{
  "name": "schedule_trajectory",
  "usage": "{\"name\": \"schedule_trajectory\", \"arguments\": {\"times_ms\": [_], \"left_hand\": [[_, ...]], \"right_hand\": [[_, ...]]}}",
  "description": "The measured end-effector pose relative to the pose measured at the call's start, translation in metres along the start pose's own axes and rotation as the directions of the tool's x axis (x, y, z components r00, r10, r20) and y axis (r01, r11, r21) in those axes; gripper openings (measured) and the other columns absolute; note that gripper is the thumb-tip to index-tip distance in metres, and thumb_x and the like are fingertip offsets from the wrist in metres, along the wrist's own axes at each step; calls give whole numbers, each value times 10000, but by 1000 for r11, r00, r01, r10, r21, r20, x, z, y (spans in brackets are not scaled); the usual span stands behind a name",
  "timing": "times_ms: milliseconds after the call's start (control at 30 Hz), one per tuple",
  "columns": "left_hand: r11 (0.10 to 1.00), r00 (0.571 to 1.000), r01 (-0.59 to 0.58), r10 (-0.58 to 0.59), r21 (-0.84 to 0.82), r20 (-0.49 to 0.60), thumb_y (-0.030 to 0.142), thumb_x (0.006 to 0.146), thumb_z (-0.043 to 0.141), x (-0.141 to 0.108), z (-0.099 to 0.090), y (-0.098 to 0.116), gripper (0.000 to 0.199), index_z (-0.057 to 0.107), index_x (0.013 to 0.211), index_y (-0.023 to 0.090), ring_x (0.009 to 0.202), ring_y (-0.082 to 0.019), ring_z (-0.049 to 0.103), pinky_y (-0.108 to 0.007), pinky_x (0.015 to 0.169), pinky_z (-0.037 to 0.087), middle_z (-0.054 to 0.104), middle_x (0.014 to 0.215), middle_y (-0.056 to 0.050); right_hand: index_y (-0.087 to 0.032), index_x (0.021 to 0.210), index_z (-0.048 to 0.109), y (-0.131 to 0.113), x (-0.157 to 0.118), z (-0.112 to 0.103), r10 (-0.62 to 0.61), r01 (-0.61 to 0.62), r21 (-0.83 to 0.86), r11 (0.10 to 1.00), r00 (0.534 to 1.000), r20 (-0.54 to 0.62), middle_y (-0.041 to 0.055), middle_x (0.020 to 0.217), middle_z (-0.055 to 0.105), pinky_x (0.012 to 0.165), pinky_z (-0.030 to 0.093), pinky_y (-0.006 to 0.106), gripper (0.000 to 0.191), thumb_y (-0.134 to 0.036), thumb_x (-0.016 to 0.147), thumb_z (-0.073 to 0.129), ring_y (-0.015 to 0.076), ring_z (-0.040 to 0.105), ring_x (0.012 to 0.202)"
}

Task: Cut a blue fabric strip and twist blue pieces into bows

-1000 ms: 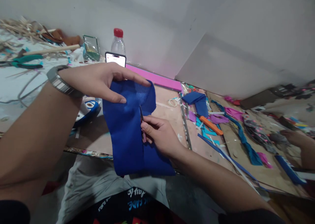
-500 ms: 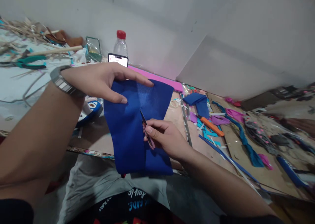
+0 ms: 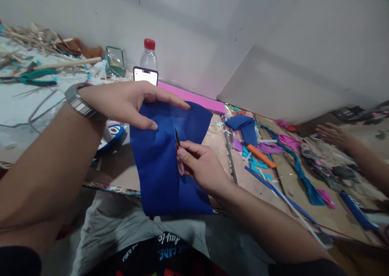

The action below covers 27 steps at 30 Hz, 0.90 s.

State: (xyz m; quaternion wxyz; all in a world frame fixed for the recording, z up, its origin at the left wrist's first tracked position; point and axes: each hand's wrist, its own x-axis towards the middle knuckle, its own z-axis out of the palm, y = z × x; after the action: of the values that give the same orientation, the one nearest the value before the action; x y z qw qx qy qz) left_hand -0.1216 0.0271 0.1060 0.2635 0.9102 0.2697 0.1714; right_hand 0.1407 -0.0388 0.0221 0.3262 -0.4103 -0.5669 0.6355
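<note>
A piece of dark blue cloth (image 3: 156, 162) spans the table edge in front of me, with a long slit up its middle. My left hand (image 3: 133, 104) holds its upper part, thumb and index finger spread across the cloth; the other fingers are mostly hidden. In my right hand (image 3: 200, 162) is a small pair of scissors with pinkish handles (image 3: 181, 167), gripped between thumb and fingers. The dark blades point upward at the top of the slit, touching the cloth.
Behind the cloth stand a phone (image 3: 146, 76) and a red-capped bottle (image 3: 149, 57). Green-handled pliers (image 3: 38, 77) and wood sticks lie left. Right are an orange cutter (image 3: 259, 155), cloth scraps (image 3: 243, 126) and blue strips. Another person's hand (image 3: 334, 135) reaches in at far right.
My right hand and the scissors have moved slightly up along the cloth, lengthening the slit. The cloth's upper right edge has shifted a little. Another person's hand has come in at the right.
</note>
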Motion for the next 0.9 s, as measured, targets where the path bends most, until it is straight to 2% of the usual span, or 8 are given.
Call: {"name": "schedule_trajectory", "arguments": {"times_ms": [167,367,467,667,833,900], "left_hand": [[999,1000,27,-27,-31,-13,542,873,755,1,0,1,763,520,1514,201,1389,-266,534,-374,1170,470,595,1524,-28],[1000,999,-24,23,-18,-34,443,881,750,1,1,-6,653,561,1494,315,1394,-261,562,-352,1131,514,551,1565,13],[1000,1000,-6,6,-10,-31,419,886,747,1,1,-7,658,551,1505,316,1387,-280,568,-374,1138,511,556,1561,0],[999,999,12,-14,-48,-51,524,829,789,1,1,-5,714,591,1474,290,1371,-303,579,-378,1152,493,632,1482,-9],[999,1000,5,-5,33,5,406,942,689,0,0,-1,643,489,1541,286,1397,-248,534,-382,1154,489,517,1593,17],[1000,1000,9,-8,30,-8,427,929,701,0,1,0,651,506,1528,262,1384,-247,541,-384,1158,485,532,1581,6]], "right_hand": [[-186,992,787,3,2,2,-20,20,-12,1000,1000,-23,-46,600,545,471,319,241,330,-490,864,762,83,471,521],[-191,996,793,6,4,4,-35,35,-8,999,999,-35,-47,581,544,461,330,232,335,-499,869,759,84,486,510],[-187,932,788,8,4,5,-37,37,-1,999,998,-44,-47,578,539,460,342,228,342,-521,862,765,83,487,504],[-190,883,777,9,5,6,-60,60,-3,998,996,-70,-51,583,532,445,343,224,329,-517,846,779,82,490,499],[-188,791,745,10,6,8,-79,80,10,997,993,-85,-47,607,535,445,352,228,319,-500,846,783,74,488,495],[-189,786,737,9,6,9,-70,74,38,997,994,-89,-53,601,529,439,348,227,322,-502,824,803,73,485,487]]}}
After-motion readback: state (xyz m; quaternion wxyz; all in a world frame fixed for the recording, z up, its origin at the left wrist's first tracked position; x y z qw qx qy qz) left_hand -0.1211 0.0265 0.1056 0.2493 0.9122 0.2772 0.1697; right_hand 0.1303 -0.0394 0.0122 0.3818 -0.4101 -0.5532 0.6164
